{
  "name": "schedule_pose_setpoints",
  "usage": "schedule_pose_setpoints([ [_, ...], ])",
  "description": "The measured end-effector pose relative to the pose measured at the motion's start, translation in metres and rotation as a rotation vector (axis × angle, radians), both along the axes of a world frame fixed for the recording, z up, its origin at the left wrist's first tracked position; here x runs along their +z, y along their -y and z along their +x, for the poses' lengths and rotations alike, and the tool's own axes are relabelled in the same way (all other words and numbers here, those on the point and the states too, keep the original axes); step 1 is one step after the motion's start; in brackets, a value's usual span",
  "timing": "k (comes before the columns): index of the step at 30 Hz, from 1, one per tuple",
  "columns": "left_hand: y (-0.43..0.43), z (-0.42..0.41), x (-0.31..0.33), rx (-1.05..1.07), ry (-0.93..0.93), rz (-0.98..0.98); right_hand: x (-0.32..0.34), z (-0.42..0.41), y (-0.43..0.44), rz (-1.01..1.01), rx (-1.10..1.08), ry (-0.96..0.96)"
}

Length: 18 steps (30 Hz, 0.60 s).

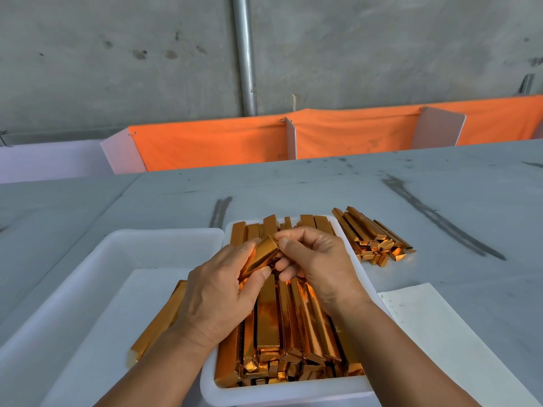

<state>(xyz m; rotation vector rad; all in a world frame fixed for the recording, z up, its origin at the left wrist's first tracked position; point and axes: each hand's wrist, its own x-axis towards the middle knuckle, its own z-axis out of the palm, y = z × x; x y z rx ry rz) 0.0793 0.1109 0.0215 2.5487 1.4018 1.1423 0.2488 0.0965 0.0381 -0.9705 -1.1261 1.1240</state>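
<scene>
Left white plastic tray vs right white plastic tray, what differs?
Fill: the left white plastic tray holds only one or two long gold foil boxes by its right wall; the right white plastic tray is packed with them.
Floor: the left tray's pale floor shows; the right tray's is hidden under boxes.
Shared: white, rectangular, rounded corners, side by side on the grey table.

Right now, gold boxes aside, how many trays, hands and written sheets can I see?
Trays: 2, left tray and right tray.
Hands: 2, left hand and right hand, both on one gold box.
Written sheet: 1.
Total: 5.
</scene>
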Motion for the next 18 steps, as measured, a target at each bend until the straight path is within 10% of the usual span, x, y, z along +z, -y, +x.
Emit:
schedule_pose_setpoints([
  [18,0.0012,0.0001,0.0008,0.015,0.034,-0.016,-0.0039,0.0003,0.0027,0.091,-0.006,0.095],
])
